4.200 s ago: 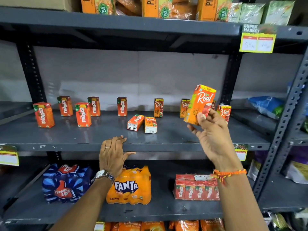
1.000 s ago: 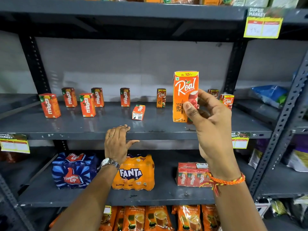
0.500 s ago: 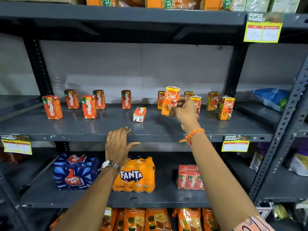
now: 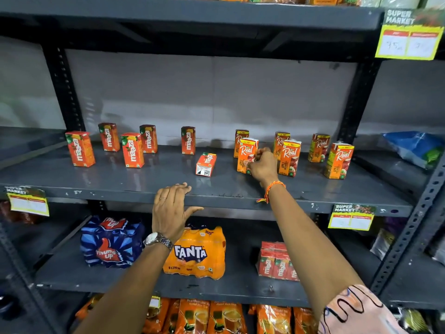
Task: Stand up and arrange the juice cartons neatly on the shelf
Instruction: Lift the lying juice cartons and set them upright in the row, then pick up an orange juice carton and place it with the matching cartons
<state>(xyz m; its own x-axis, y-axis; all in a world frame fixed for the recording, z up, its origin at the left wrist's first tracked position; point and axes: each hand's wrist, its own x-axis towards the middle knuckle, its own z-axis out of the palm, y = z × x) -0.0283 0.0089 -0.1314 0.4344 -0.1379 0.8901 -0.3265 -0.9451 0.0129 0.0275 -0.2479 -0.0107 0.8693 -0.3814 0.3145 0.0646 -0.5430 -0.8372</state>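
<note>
My right hand (image 4: 261,165) grips an orange Real apple carton (image 4: 246,154) that stands upright on the grey middle shelf (image 4: 144,182). Several other Real cartons (image 4: 338,161) stand upright to its right and behind it. One Maaza carton (image 4: 206,164) lies on its side left of my right hand. Several red Maaza cartons (image 4: 131,149) stand upright on the shelf's left half. My left hand (image 4: 172,208) rests flat on the shelf's front edge, fingers spread, holding nothing.
Below are a blue Thums Up pack (image 4: 112,242), an orange Fanta pack (image 4: 196,253) and a Maaza multipack (image 4: 277,261). Yellow price tags (image 4: 350,216) hang on the shelf edges. A blue bag (image 4: 414,147) lies on the neighbouring shelf to the right. Dark uprights frame the bay.
My right hand brought the Real carton from mid-air down to the shelf and stood it upright among the other Real cartons. The left hand has stayed on the shelf edge.
</note>
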